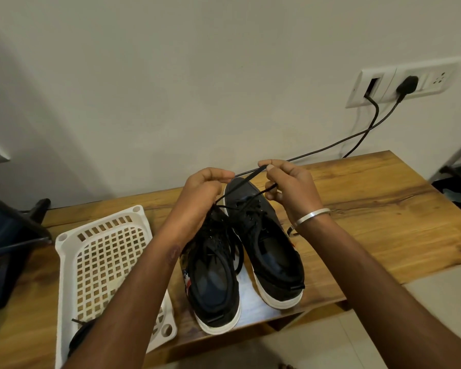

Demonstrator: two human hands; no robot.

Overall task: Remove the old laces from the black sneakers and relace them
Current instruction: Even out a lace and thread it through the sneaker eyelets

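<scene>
Two black sneakers with white soles stand side by side on a wooden table [370, 225], heels toward me: the left sneaker [213, 283] and the right sneaker [272, 251]. A black lace [246, 179] runs up from the left sneaker's eyelets. My left hand [200, 193] hovers over that shoe's toe and pinches the lace. My right hand [290, 187], with a silver bangle on the wrist, pinches the same lace farther along, above the right sneaker's toe. Another lace strand passes under the right fingers.
A white perforated plastic basket [101, 259] lies left of the shoes, with a dark bundle of laces [80, 334] at its near end. A dark stand [11, 235] sits at the far left. Black cables [357, 137] run from a wall socket [407, 83] to the table.
</scene>
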